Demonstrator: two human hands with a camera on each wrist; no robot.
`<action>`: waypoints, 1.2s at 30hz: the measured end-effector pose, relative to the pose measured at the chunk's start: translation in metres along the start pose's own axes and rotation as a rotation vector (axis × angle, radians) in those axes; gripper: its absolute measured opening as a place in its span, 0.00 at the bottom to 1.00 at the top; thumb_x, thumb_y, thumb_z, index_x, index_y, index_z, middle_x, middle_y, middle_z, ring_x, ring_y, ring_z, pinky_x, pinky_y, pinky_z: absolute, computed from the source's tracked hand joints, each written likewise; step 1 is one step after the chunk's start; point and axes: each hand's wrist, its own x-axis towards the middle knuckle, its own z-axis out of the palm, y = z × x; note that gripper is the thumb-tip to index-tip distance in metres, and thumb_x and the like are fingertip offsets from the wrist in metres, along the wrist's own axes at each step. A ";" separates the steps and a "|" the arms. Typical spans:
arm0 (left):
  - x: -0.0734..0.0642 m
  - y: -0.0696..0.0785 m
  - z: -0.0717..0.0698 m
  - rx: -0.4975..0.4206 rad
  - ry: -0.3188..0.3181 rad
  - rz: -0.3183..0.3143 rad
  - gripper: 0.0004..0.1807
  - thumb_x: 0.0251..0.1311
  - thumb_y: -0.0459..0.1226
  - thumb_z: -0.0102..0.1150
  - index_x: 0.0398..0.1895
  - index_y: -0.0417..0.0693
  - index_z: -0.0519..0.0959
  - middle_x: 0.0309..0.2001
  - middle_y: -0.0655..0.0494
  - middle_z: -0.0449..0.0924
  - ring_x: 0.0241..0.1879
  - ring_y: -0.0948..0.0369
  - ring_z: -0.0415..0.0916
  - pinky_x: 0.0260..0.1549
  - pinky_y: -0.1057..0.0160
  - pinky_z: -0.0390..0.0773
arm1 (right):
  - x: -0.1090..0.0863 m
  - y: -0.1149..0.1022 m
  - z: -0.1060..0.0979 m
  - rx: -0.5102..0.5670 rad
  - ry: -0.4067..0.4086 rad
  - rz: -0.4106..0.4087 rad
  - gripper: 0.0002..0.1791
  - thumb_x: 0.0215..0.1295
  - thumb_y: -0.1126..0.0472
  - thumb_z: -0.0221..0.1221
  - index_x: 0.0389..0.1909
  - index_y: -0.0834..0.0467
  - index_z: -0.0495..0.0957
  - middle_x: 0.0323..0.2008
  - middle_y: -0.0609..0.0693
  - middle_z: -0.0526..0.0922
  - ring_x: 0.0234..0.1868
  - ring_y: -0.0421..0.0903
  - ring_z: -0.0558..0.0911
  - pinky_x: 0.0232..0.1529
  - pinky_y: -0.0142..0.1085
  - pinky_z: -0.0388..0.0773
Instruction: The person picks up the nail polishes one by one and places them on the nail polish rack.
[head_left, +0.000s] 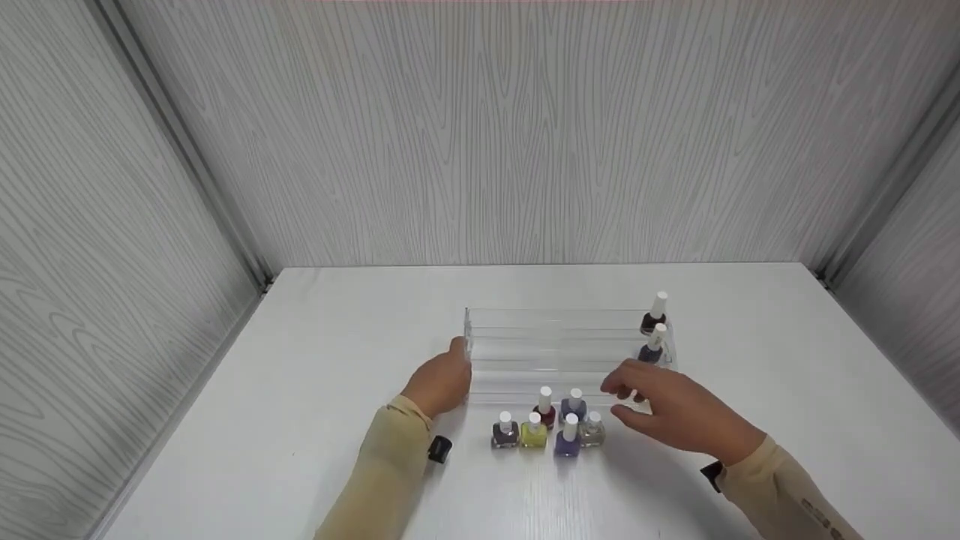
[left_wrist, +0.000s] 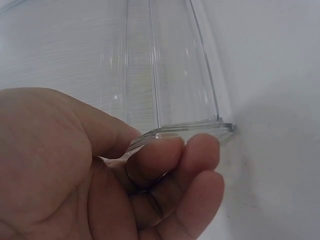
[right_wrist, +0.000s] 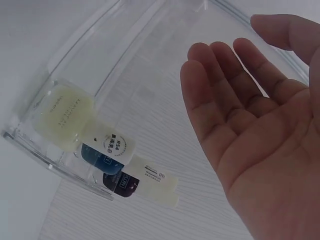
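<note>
Rack (head_left: 555,352), clear, long and tiered

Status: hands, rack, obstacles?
Left hand grips clear acrylic rack, left end. Right hand empty, near right end. Three nail polish bottles racked; six more bottles in front.

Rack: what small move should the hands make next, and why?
I'd likely lower the right hand to the pale bottle and pinch its cap: that hand is empty, this bottle is the nearest on the table, three bottles already sit in the rack, and the left hand grips the rack's end.
</note>
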 end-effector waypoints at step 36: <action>0.002 0.002 0.001 0.055 -0.016 -0.009 0.26 0.79 0.32 0.43 0.73 0.23 0.57 0.28 0.40 0.83 0.25 0.52 0.80 0.29 0.52 0.82 | 0.000 0.011 0.016 0.053 -0.209 -0.019 0.09 0.64 0.65 0.70 0.38 0.47 0.83 0.37 0.37 0.81 0.39 0.36 0.82 0.41 0.36 0.82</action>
